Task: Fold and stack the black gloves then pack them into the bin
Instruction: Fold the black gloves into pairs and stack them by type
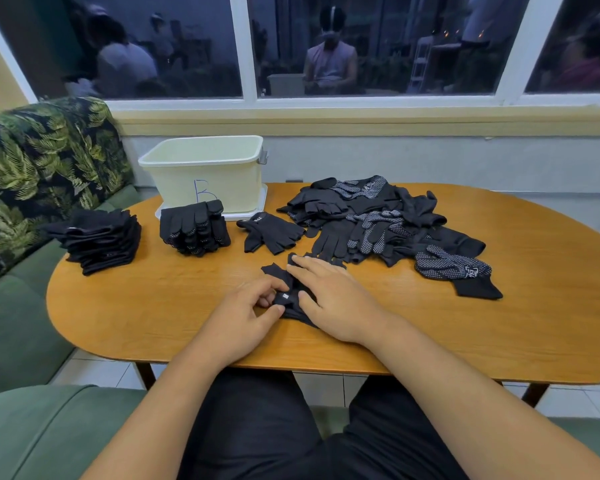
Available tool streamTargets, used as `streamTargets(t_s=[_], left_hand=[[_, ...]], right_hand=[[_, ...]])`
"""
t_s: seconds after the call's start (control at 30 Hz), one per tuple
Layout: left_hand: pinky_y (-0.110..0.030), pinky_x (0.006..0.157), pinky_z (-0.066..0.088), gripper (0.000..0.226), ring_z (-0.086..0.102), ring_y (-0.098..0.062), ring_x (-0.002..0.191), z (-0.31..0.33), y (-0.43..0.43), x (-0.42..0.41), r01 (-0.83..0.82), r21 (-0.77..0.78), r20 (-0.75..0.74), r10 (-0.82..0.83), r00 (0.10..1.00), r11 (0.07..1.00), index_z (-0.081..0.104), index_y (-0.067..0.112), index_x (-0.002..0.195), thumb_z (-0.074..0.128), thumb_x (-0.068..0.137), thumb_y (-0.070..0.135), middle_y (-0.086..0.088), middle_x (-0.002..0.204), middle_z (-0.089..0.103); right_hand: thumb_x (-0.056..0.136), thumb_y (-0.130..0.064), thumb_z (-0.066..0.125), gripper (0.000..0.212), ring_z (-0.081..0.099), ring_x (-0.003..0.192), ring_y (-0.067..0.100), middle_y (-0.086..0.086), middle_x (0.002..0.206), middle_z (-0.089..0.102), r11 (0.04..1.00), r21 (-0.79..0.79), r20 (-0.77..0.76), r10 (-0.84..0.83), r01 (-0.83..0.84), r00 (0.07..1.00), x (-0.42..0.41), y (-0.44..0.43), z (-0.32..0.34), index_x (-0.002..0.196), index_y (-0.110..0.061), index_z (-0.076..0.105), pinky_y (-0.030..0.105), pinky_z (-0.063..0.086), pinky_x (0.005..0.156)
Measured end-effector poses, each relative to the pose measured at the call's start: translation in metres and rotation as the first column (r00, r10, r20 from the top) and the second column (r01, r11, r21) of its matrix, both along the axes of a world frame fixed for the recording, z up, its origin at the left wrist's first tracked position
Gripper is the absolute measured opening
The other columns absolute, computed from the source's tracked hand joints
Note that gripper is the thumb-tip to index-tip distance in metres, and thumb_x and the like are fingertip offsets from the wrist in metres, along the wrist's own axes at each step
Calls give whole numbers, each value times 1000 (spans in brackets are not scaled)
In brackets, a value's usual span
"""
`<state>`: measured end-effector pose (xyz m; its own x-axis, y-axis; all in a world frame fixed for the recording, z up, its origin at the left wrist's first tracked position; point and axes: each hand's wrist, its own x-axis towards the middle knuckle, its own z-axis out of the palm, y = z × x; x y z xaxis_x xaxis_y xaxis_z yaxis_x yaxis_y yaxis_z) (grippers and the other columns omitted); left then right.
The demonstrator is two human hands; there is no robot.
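One wide-angle view, from a camera worn on the seated person's head. It faces forward and tilts down over an oval wooden bench (125, 317), seen from close range across the middle of the frame. The person's lap (267, 427) lies at the bottom edge, directly beneath the lens. Both forearms reach up from there, and the left hand (243, 317) and right hand (336, 303) meet near the centre. Beyond the bench's far edge, a window (378, 46) spans the top, its frames leaning outward toward the corners. A sofa (32, 174) fills the left side.
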<state>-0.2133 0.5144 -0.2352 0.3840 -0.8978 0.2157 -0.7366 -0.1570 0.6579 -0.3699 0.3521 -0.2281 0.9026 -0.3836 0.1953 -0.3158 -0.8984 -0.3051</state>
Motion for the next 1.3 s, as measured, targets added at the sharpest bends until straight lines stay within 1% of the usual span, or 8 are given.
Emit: streamTargets(t_s=[0.13, 0.3, 0.63, 0.83, 1.0, 1.1, 1.2, 1.3], left_hand=[[-10, 84, 40, 25, 58, -3, 103, 0, -1, -1, -21, -22, 7, 21, 1000, 1000, 70, 39, 117, 72, 98, 23, 16, 104, 63], [-20, 87, 45, 18, 58, -4, 100, -3, -2, -2, -12, -41, 38, 14, 999, 999, 75, 33, 108, 73, 95, 20, 14, 99, 63], [-27, 90, 48, 14, 57, -4, 101, 0, -3, -5, -19, -20, 61, 20, 998, 1000, 76, 33, 103, 72, 94, 24, 13, 99, 61], [-28, 91, 48, 16, 56, -4, 102, -1, -3, -7, -32, 3, 51, 32, 998, 999, 76, 35, 104, 72, 93, 24, 13, 100, 61], [-25, 90, 46, 19, 58, -1, 102, 13, -1, -3, 4, 91, -27, -1, 1000, 996, 73, 38, 110, 64, 99, 25, 14, 104, 65], [-37, 90, 55, 19, 67, -8, 93, 22, -10, 1, -135, 108, -183, 153, 971, 985, 70, 35, 104, 55, 104, 46, 9, 99, 74], [-41, 78, 58, 65, 67, -17, 74, 27, -33, 5, -322, 265, -49, 346, 937, 909, 66, 19, 81, 42, 96, 77, 7, 79, 71], [-35, 57, 45, 67, 56, -21, 58, 33, -61, 5, -372, 406, 64, 381, 923, 835, 59, 16, 69, 53, 89, 80, 1, 64, 57]], right_hand=[[111, -40, 35, 61, 6, 165, 15, -8, 179, 13, 1000, 5, -124, 28, -27, 992, 6, -8, 4, 170, -32, 25, 42, 5, 134], [105, -55, 29, 71, -4, 165, 12, -11, 180, 2, 998, 40, -241, -29, 40, 970, 9, -16, 4, 172, -35, 13, 44, 0, 134], [96, -73, 32, 88, -4, 166, 23, -12, 179, -1, 985, 52, -318, -139, 164, 938, 17, -14, 10, 172, -35, 8, 50, 4, 133], [90, -74, 50, 105, -7, 166, 23, -10, 180, -5, 977, 134, -447, -91, 167, 890, 25, -27, 30, 172, -28, 4, 54, 11, 132], [98, -65, 47, 91, -11, 165, 16, -12, 179, -7, 984, 160, -313, -22, 75, 950, 11, -34, 16, 172, -32, 6, 48, 4, 134], [102, -70, 37, 86, -13, 164, 11, -14, 179, -7, 998, 36, -181, -40, 47, 983, -2, -32, -2, 172, -32, 5, 45, 0, 134], [103, -73, 31, 84, -11, 164, 10, -13, 179, -5, 999, -25, -165, -44, 40, 985, -2, -30, -9, 172, -32, 5, 45, 1, 134], [100, -76, 26, 86, -9, 164, 11, -12, 179, -3, 998, -44, -173, -51, 44, 984, -1, -30, -10, 172, -32, 5, 47, 2, 134]])
